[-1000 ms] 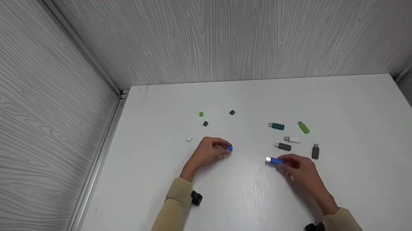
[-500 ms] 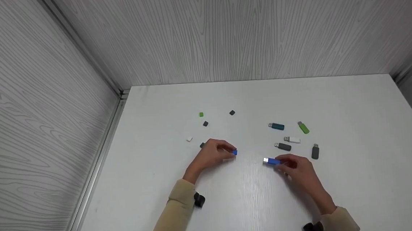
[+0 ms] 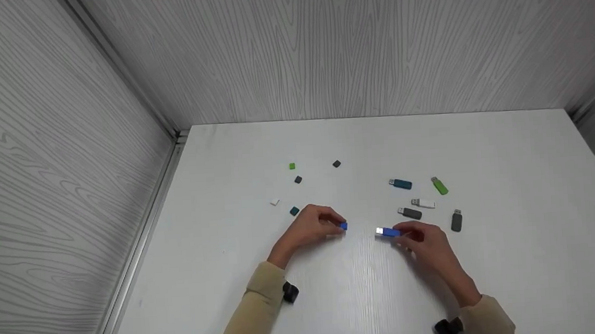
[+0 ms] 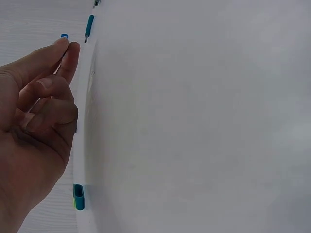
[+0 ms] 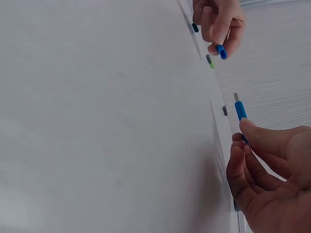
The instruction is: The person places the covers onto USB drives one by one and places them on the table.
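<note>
Between thumb and fingertips, my left hand [image 3: 312,226] pinches a small blue USB stick cap [image 3: 343,226]. In the right wrist view the hollow open end of the cap [image 5: 222,52] shows. My right hand [image 3: 428,244] pinches the rear of a blue USB stick [image 3: 390,232], its metal plug pointing left toward the cap. A short gap separates the plug from the cap. Just behind my left hand lies a teal cap [image 3: 294,210], seen with its opening in the left wrist view.
Beyond my left hand lie a white cap [image 3: 275,202], a green cap [image 3: 291,166] and two dark caps [image 3: 336,163]. On the right lie uncapped USB sticks: teal [image 3: 401,184], green [image 3: 439,186], white [image 3: 423,203] and two dark grey [image 3: 456,221]. Wood-grain panels surround the white table [image 3: 528,172].
My left hand has moved right and slightly nearer with the blue cap, uncovering the teal cap. My right hand has shifted a little left with the blue USB stick, narrowing the gap.
</note>
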